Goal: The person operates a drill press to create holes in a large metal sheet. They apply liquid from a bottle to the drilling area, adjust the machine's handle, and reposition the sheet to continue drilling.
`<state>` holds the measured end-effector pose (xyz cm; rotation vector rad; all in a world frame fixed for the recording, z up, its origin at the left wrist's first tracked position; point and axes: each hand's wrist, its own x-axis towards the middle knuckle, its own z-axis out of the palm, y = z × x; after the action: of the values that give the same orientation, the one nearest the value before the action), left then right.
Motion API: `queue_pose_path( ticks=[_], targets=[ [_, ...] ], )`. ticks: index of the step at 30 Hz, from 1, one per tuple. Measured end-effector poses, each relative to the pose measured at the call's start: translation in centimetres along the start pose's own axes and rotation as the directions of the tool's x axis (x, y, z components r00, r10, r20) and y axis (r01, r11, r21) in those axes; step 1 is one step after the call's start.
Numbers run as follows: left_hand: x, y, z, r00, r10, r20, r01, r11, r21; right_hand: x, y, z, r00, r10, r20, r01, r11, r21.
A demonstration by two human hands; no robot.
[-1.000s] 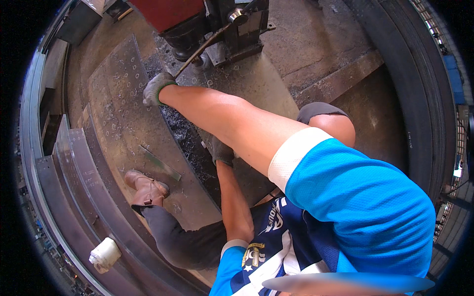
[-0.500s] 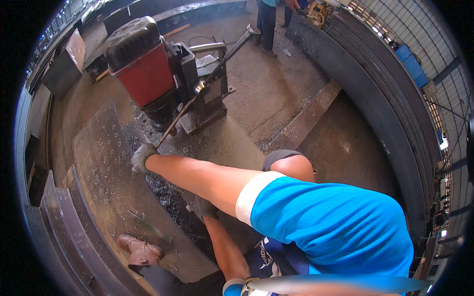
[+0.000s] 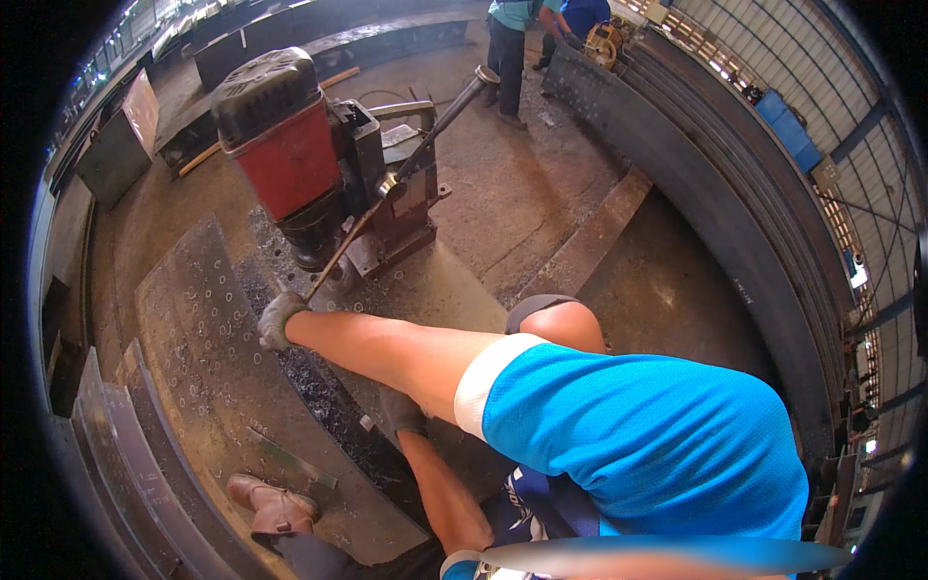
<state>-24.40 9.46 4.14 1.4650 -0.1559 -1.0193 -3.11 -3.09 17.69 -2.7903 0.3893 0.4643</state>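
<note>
A magnetic drill (image 3: 280, 159) with a red body and black cap stands on a flat steel plate (image 3: 193, 300) marked with many small chalked rings. My right hand (image 3: 282, 320), in a grey glove, is closed round the lower end of the drill's feed lever (image 3: 343, 249). Another arm of the lever (image 3: 440, 126), ending in a round knob, slants up and away from the hub. My left hand (image 3: 402, 411), also gloved, is low by the plate's edge under my right forearm. Its fingers are hidden.
Metal shavings (image 3: 333, 401) lie along a dark strip between plates. A greenish flat strip (image 3: 295, 457) lies near a brown boot (image 3: 274, 505). Long stacked steel beams (image 3: 696, 184) curve along the right. Two people (image 3: 507, 58) stand at the back, beside a yellow machine (image 3: 602, 45).
The view has shifted slightly, so the drill sits a little lower and more of the people at the back shows. My right hand keeps its grip on the lever; both hands stay nearly in place.
</note>
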Motion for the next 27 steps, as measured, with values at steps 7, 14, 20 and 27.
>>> queue_pose_path(
  ticks=[7, 14, 20, 27],
  targets=[
    [0.0, -0.2, 0.2, 1.000, 0.007, -0.008, -0.007, 1.000, -0.010, 0.4, 0.3, 0.4, 1.000, -0.019, 0.020, 0.020, 0.997, -0.070],
    [0.0, -0.5, 0.0, 1.000, 0.006, -0.008, -0.006, 1.000, -0.010, -0.4, 0.3, 0.0, 1.000, 0.011, -0.010, -0.010, 1.000, 0.028],
    [0.0, -0.4, 0.1, 1.000, 0.009, -0.007, -0.009, 1.000, -0.011, -0.4, 0.0, -0.2, 1.000, 0.002, 0.002, -0.002, 1.000, -0.014],
    [-0.1, -0.3, 0.2, 1.000, 0.001, -0.006, -0.001, 1.000, -0.010, -0.7, 0.3, -0.3, 1.000, -0.016, 0.019, 0.016, 1.000, -0.024]
  ],
)
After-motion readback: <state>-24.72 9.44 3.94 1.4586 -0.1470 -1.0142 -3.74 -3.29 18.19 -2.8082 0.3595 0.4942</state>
